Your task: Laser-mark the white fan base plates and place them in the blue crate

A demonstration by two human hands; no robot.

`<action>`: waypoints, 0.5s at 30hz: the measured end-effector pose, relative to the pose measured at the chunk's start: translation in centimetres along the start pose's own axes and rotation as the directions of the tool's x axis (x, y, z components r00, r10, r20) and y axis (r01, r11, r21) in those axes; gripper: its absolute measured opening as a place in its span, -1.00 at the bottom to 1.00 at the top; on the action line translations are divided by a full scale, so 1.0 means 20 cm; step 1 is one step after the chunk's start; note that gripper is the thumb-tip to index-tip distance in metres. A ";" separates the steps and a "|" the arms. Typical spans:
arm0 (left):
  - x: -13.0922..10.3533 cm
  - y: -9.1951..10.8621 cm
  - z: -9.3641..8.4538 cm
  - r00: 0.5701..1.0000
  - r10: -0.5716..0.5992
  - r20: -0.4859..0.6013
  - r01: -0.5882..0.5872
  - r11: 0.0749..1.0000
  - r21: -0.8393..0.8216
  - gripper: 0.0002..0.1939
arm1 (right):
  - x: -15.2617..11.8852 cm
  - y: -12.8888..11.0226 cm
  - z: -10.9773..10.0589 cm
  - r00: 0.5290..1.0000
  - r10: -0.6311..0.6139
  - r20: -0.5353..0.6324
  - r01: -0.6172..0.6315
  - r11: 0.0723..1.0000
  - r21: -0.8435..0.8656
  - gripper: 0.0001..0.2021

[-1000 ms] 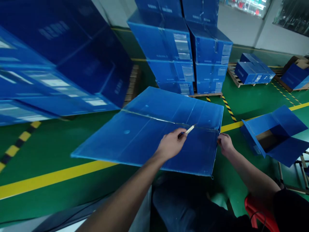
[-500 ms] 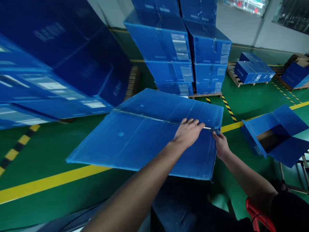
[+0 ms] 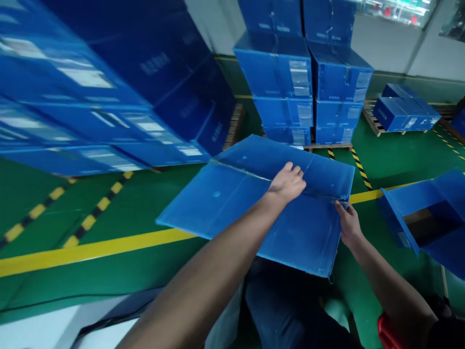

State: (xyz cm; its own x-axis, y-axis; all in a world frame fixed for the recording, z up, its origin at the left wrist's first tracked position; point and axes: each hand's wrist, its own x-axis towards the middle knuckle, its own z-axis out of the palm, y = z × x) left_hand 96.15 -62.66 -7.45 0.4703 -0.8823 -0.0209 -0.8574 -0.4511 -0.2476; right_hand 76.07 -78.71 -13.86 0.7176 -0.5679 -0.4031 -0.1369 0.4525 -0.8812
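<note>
A flat blue box (image 3: 308,237) lies across the view in front of me, with a taped seam running along its top face. My left hand (image 3: 288,183) is on that seam near the middle, its fingers curled; what they hold, if anything, is hidden beneath them. At the box's right edge, my right hand (image 3: 348,223) pinches the edge near the end of the seam, thumb on top. A small loop hangs from the box's near right corner.
Tall stacks of blue boxes (image 3: 174,97) stand at the left, and more (image 3: 278,68) behind. An open blue box (image 3: 395,213) is at the right. A red object (image 3: 388,332) sits low right. Yellow lines (image 3: 94,252) cross the green floor.
The view has swung left, so things appear further right. My left hand has moved back along the seam, away from my right hand. The pale stick at its fingers no longer shows.
</note>
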 end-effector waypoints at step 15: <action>-0.22 -0.59 0.17 0.999 -0.034 -0.022 0.036 0.992 0.123 -0.82 | -0.04 -0.09 0.06 0.996 0.089 0.026 -0.090 0.995 0.036 -0.47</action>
State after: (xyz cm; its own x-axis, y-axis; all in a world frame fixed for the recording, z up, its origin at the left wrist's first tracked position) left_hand 104.94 -52.95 -7.79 0.4944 -0.8692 0.0088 -0.8077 -0.4631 -0.3650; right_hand 76.53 -78.17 -11.59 0.7202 -0.5072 -0.4733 -0.1763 0.5260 -0.8320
